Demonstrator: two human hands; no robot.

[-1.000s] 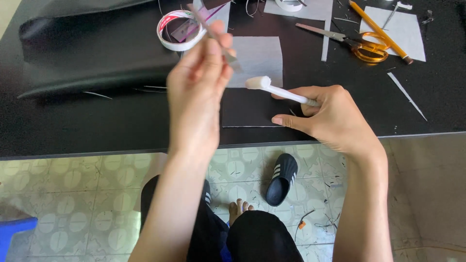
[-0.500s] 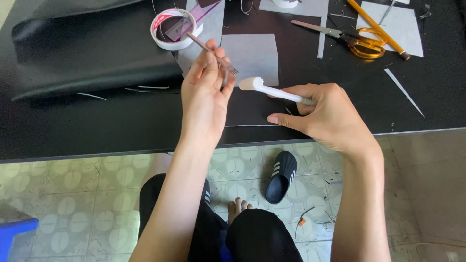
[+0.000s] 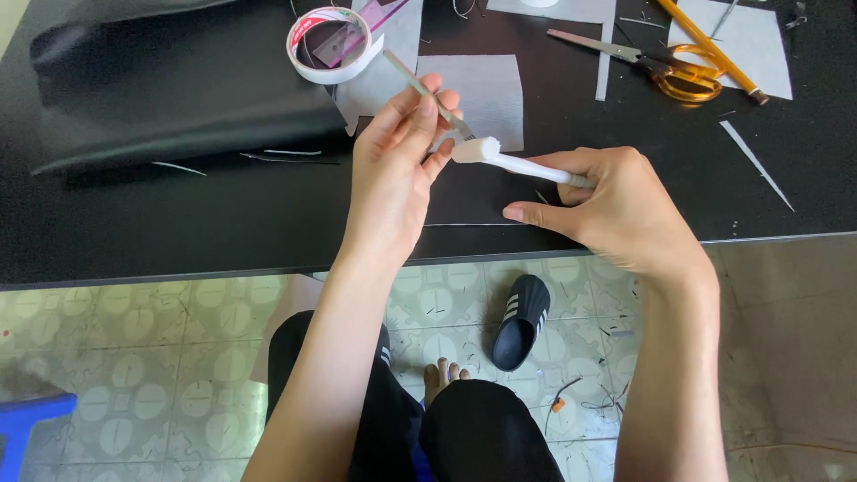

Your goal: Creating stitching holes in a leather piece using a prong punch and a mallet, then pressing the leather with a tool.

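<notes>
Presently the left hand [image 3: 393,174] pinches the pronged metal tool [image 3: 427,93], its axis running 10-to-4 o'clock, pronged end touching the bristles of the white brush [image 3: 518,164] gripped by the right hand [image 3: 616,210] at 3 o'clock.

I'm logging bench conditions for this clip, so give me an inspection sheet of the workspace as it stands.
Surface: black table, scattered with offcuts.
Job's things: thin metal pronged tool pinched in the left hand; white brush gripped in the right hand, its head touching the tool's tip.
Clutter: tape roll, grey fabric pieces, orange-handled scissors, yellow pencil, folded black material.
Grippers: both hands closed on their tools, above the table's near edge.
Cables: nothing seen.
Surroundings: tiled floor, black sandal, blue stool corner.
</notes>
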